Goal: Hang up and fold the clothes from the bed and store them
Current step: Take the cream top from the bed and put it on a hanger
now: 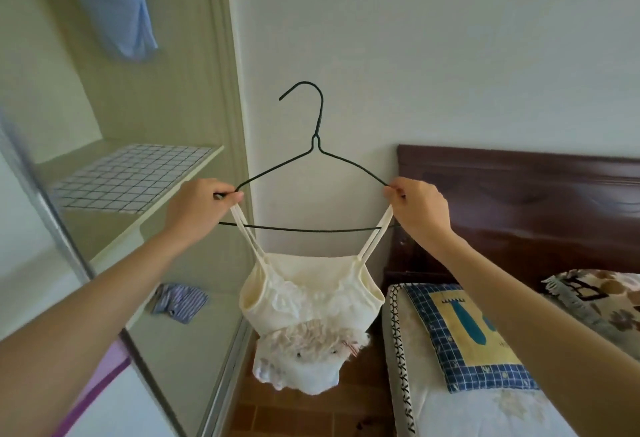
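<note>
A dark green wire hanger (313, 156) is held up in front of the white wall, hook pointing up and to the left. A cream camisole top (308, 319) with lace and a ruffled hem hangs below it by two thin straps. My left hand (199, 209) pinches the hanger's left end together with the left strap. My right hand (420, 208) pinches the right end with the right strap. The top dangles free between the wardrobe and the bed.
An open wardrobe stands at left with a checked-lined shelf (128, 177), a blue garment (114, 3) hanging above and a folded striped garment (180, 301) on the lower shelf. The bed (460, 405) with dark wooden headboard (519, 201) and patterned pillows is at right.
</note>
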Demonstrator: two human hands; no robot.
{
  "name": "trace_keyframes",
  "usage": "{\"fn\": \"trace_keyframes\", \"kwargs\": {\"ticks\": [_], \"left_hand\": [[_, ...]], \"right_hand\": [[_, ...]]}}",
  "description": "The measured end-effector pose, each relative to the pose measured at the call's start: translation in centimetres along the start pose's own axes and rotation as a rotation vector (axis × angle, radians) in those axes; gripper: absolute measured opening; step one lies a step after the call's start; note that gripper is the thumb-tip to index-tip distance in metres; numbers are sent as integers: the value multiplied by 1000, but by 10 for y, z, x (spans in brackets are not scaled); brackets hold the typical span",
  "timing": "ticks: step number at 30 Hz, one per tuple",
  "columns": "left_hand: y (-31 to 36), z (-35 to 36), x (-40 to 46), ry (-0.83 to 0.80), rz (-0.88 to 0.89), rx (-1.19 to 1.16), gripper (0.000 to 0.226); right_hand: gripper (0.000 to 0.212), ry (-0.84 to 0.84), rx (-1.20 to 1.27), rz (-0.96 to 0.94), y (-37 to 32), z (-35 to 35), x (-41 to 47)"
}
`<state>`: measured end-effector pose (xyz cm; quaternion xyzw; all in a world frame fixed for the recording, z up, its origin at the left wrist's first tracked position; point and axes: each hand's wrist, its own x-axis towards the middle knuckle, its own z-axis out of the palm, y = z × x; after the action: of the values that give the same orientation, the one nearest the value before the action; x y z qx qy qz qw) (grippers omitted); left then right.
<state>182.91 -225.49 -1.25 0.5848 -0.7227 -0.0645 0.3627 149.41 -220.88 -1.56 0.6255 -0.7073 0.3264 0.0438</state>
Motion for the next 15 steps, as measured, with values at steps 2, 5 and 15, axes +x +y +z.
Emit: {"fn": "trace_keyframes", "kwargs": {"ticks": [2,5,15], "left_hand": [[-5,4,27,19,-9,4,21],[-12,7,57,20,-5,44,22],[-49,38,152,133,-78,108,20]], "right_hand": [[27,6,1,14,-1,12,25],[25,6,36,29,-3,31,58],[24,-7,98,-91,-4,106,185]]}}
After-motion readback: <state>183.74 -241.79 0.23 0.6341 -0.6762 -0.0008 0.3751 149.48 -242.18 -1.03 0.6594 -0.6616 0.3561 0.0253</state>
